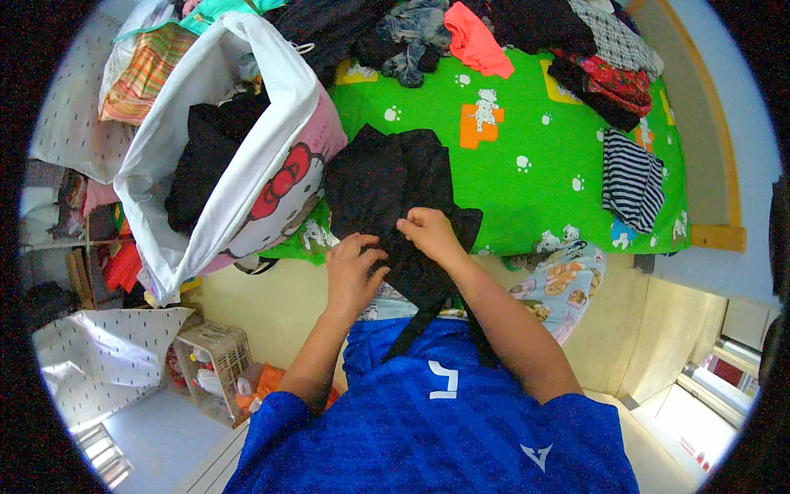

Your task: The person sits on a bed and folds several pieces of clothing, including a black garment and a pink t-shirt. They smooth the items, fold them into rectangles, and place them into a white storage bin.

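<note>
A black cloth garment [395, 173] is spread in front of me, its far part on the green sheet and its near part hanging towards my lap. My right hand [432, 233] lies over its middle, thumb and forefinger pinched together on the fabric. At the garment's left edge is my left hand [353, 268], fingers curved and thumb apart. Dark fabric shows between them, but whether they grip it is unclear. Just left of the garment stands a large white and pink cartoon-cat bag [302, 117], its mouth wide, with black cloth [207, 154] inside.
The green sheet [524, 204] has paw prints and dogs. A striped folded cloth [632, 179] lies right, a coral cloth [475, 40] at the back, a red patterned cloth [617, 83] back right. A plastic crate [213, 364] stands lower left. A wooden-edged board [703, 111] borders the right.
</note>
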{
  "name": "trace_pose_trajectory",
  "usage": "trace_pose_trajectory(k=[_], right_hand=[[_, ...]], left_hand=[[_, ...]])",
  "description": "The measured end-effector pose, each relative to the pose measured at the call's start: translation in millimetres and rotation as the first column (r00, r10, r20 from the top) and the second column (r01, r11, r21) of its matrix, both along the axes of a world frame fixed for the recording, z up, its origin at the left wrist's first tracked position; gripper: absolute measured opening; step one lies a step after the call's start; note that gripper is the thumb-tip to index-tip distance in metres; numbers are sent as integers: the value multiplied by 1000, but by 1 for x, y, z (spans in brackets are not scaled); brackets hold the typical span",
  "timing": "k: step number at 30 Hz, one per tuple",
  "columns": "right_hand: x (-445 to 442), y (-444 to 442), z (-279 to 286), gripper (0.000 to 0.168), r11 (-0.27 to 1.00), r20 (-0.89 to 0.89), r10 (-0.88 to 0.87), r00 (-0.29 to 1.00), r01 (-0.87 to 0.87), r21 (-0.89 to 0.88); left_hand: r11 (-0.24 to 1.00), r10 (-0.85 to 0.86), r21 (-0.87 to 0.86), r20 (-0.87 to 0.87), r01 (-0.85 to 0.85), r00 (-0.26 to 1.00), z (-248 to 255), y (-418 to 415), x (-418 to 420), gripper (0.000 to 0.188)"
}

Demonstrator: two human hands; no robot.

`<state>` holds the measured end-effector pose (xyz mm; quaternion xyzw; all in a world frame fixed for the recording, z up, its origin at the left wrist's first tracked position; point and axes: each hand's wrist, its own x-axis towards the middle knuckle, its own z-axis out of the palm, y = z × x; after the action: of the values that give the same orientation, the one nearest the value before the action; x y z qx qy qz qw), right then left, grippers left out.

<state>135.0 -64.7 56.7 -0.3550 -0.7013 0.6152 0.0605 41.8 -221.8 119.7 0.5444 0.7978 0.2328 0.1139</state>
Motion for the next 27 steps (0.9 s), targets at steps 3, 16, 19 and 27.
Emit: trace_pose_trajectory(k=[3,16,19,27], right_hand=[[0,5,18,23,946,-210,-142,967,70,-318],[11,18,65,12,830,-274,-316,908,125,-544],[10,7,50,11,841,-257,-279,925,106,-531],[20,-8,23,12,947,-159,-229,960,182,-264]], left_hand=[[1000,20,22,-34,-19,999,-5,2,2,21],[968,-18,233,424,-90,905,36,-18,-8,9],[971,-5,205,530,-122,848,38,-30,-13,9],[940,95,-4,964,-340,249,22,-20,-3,14]])
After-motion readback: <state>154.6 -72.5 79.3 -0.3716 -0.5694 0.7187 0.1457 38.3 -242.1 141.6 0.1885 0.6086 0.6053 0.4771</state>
